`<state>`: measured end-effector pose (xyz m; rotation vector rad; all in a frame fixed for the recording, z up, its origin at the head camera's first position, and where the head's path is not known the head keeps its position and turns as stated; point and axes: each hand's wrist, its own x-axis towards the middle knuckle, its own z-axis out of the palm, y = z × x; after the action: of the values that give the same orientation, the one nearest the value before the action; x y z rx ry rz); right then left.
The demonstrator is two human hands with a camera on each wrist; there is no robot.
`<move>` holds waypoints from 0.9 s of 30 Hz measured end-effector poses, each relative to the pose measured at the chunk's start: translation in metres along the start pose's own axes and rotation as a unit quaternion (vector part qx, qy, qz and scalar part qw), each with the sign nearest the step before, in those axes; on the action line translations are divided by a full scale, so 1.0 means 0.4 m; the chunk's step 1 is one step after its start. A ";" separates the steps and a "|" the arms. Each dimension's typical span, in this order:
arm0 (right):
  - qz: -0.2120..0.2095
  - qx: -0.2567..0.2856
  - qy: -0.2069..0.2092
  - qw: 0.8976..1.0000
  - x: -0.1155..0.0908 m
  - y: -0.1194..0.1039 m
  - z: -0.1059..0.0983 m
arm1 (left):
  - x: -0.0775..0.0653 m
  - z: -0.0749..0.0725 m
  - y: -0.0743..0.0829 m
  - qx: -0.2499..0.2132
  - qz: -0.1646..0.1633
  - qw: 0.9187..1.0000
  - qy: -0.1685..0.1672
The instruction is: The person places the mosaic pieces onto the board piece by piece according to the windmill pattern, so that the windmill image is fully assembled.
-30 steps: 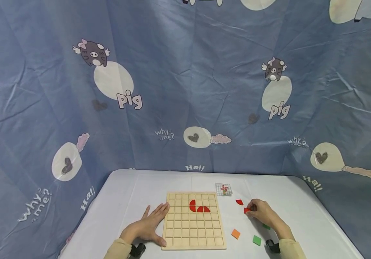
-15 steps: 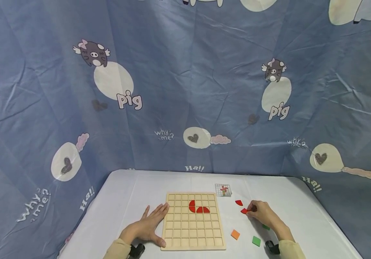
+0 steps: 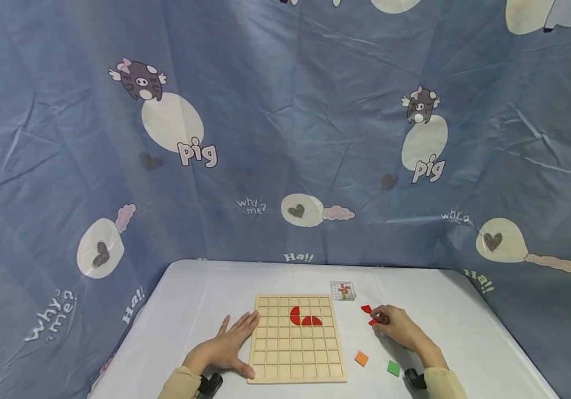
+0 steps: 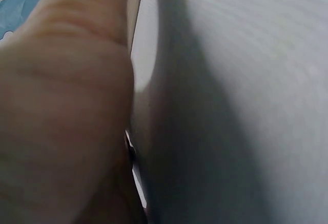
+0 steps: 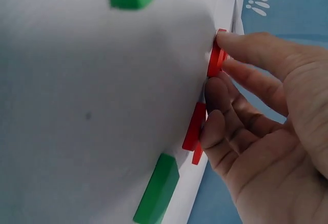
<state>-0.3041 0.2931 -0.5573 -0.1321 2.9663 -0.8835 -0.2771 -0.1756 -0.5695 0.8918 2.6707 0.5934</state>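
My left hand (image 3: 227, 346) lies with fingers spread, fingertips and thumb at the left edge of a wooden grid board (image 3: 296, 359). Three red quarter-circle tiles (image 3: 295, 315) sit in the upper cells of that board. To the board's right, my right hand (image 3: 399, 324) pinches a red quarter-circle tile (image 3: 373, 322) low over the table, mostly covered by the fingers. Another loose red tile (image 3: 366, 308) lies just beyond the fingertips. Close up in the right wrist view, thumb and finger meet at a red tile (image 5: 215, 57), with more red (image 5: 194, 126) beside the curled fingers.
A small pattern card (image 3: 343, 290) lies past the board's upper right corner. An orange square tile (image 3: 361, 358) and a green square tile (image 3: 393, 368) are nearer the front. Another green tile (image 3: 407, 348) is partly hidden under the right forearm. A patterned blue curtain (image 3: 265, 138) surrounds the white table.
My right hand has shifted a little left and away from me, its fingers now near the second loose red tile. The gripped red tile has slid slightly left. My left hand stays put.
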 end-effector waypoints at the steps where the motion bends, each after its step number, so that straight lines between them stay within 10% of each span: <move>1: 0.000 0.002 0.000 1.000 0.000 -0.001 0.001 | 0.000 0.000 -0.001 -0.002 0.000 1.000 0.000; 27: -0.012 -0.013 -0.012 1.000 -0.003 -0.001 0.001 | 0.001 0.001 0.002 0.002 -0.002 1.000 0.004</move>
<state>-0.3030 0.2928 -0.5573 -0.1771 2.9604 -0.8399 -0.2770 -0.1747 -0.5696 0.8873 2.6813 0.5923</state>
